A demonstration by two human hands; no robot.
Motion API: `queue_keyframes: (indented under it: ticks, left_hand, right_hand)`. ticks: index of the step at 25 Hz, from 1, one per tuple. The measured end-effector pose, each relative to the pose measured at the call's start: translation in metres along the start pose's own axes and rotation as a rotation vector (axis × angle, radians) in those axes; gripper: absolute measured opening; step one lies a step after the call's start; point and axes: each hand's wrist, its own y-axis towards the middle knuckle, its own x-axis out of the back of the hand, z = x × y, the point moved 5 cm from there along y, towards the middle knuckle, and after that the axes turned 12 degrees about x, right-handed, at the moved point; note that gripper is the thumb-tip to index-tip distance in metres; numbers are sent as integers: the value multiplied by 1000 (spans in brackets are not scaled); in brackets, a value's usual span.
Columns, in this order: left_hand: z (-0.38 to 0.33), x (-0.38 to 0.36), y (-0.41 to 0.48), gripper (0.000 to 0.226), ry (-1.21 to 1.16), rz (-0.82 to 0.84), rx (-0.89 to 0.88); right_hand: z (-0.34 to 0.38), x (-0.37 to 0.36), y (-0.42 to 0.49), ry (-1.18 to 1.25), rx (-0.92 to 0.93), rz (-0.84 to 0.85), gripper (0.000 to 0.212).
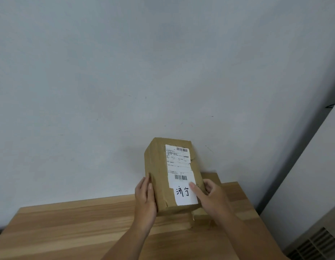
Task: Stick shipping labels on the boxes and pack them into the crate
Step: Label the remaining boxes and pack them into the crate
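Note:
A brown cardboard box (159,166) is held up above the wooden table (69,226), its labelled face turned toward me. A printed shipping label with barcodes (179,162) covers the upper part of that face. Below it sits a white label with handwritten black characters (183,197). My left hand (145,197) holds the box's left side with straight fingers and the thumb on the edge. My right hand (211,196) holds the right side, its thumb pressing on the white label's right edge. No crate is in view.
Another brown cardboard box (211,177) lies on the table behind the held one, mostly hidden. A pale wall (125,72) rises right behind the table. A white unit with a vent grille (316,243) stands at the right.

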Motion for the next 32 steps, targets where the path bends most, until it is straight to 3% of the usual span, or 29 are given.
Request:
queue_keyframes:
  ticks: [3,7,12,18,26,32]
  left_hand:
    - [-4,4,0,72,-63,172,62]
    - [7,25,0,89,-111,193,142]
    - [29,67,-7,79,-92,139,153]
    - [62,149,-36,67,-97,-25,140]
    - [97,279,-100,39,-87,-330,113]
    - [119,403,-140,37,-95,-447,114]
  right_hand:
    - [-2,-11,-4,-23,47,-34,28]
    - [-6,-29,-12,-98,60,-42,34]
    - [-18,-58,-36,-112,30,-25,41]
    - [-23,-130,-62,-124,42,256,32]
    - [-13,-254,-122,-67,109,483,22]
    - [2,-371,-182,-72,118,557,16]
